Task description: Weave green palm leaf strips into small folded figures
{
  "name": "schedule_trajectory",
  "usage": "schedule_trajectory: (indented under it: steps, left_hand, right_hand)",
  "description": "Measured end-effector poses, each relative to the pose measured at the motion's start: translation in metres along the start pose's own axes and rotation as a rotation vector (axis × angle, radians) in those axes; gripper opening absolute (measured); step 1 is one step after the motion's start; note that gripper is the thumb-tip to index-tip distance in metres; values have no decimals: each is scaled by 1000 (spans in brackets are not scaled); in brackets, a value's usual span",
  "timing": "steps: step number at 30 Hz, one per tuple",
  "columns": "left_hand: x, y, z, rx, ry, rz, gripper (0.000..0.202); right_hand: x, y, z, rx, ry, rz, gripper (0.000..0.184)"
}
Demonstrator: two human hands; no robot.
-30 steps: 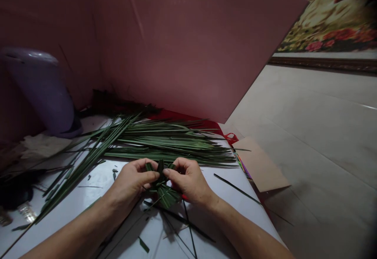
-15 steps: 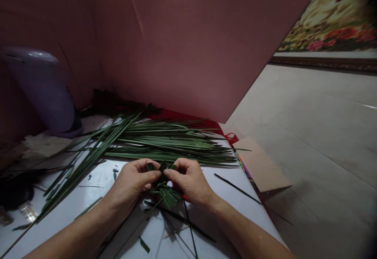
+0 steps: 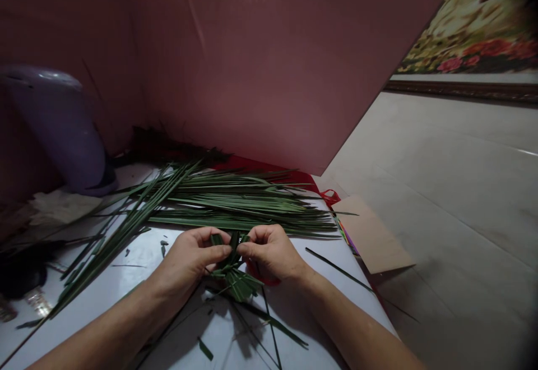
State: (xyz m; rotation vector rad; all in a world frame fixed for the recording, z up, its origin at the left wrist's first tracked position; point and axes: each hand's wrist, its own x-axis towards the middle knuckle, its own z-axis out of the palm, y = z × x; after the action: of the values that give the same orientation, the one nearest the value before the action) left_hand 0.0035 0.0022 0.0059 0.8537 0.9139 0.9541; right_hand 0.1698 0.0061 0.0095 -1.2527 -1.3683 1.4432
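My left hand [image 3: 191, 259] and my right hand [image 3: 271, 252] meet over a white table [image 3: 126, 286]. Both pinch a small piece woven from green leaf strips [image 3: 233, 272], thumbs and fingers closed on its upper part. Loose strip ends fan out below the piece onto the table. A bit of something red [image 3: 256, 273] shows under my right hand. Just beyond my hands lies a pile of long green leaf strips [image 3: 235, 202].
A pink board [image 3: 269, 67] stands behind the pile. A purple rounded object [image 3: 59, 129] sits at the back left. Cut leaf scraps and thin ribs lie around my hands. A brown card [image 3: 372, 235] over coloured sheets lies at the table's right edge, tiled floor beyond.
My hands have shifted slightly while still pinching the woven piece; my right hand has rolled a little, baring more of the red thing beneath it.
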Motion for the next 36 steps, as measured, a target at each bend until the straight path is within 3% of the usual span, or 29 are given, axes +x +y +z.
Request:
schedule_trajectory:
  steps: [7, 12, 16, 22, 26, 30, 36]
  left_hand:
    - [1, -1, -1, -11, -49, 6, 16]
    - [-1, 5, 2, -29, 7, 19, 18]
    - [-3, 9, 2, -64, 18, 29, 18]
    - [-5, 7, 0, -55, 0, 26, 19]
    - [-3, 4, -1, -69, -31, -7, 19]
    - [-4, 5, 0, -70, 1, 3, 20]
    - [-3, 5, 2, -63, 0, -30, 32]
  right_hand:
    - [-1, -5, 2, 3, 2, 20, 22]
    - [0, -10, -10, -75, -84, 34, 19]
    - [2, -11, -17, -99, -73, 6, 21]
    - [-1, -10, -11, -99, -56, 28, 24]
    - [-3, -12, -6, -127, -18, -41, 21]
    - [-3, -11, -5, -96, -67, -58, 23]
    - [-4, -8, -3, -116, -53, -77, 24]
